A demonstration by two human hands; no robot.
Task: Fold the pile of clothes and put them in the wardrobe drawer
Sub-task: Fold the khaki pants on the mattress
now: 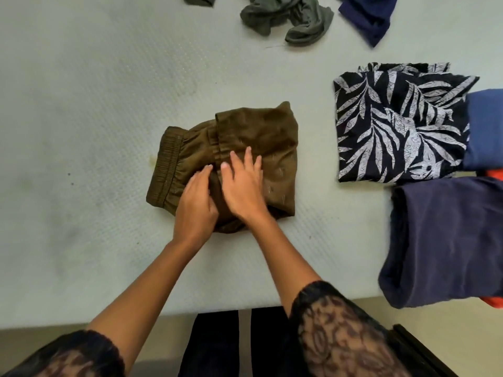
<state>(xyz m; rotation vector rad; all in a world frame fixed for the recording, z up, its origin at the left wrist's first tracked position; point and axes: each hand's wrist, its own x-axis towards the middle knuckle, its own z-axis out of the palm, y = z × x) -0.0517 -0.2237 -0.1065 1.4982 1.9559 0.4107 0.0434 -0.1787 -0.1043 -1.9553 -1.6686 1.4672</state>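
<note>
Olive-brown trousers (255,134) with an elastic waistband lie partly folded in the middle of the pale mattress (95,118). My right hand (243,186) presses flat on the folded top layer, fingers straight. My left hand (197,204) sits beside it on the near edge of the trousers, its fingers bent into the fabric at the fold. Whether the left fingers pinch the cloth is hidden.
Folded clothes lie at the right: a black leaf-print piece (400,126), a blue one (484,129), a navy one (446,240) over something orange (494,302). Unfolded grey (288,17) and dark blue (367,14) garments lie at the far edge. The mattress edge runs along the near side.
</note>
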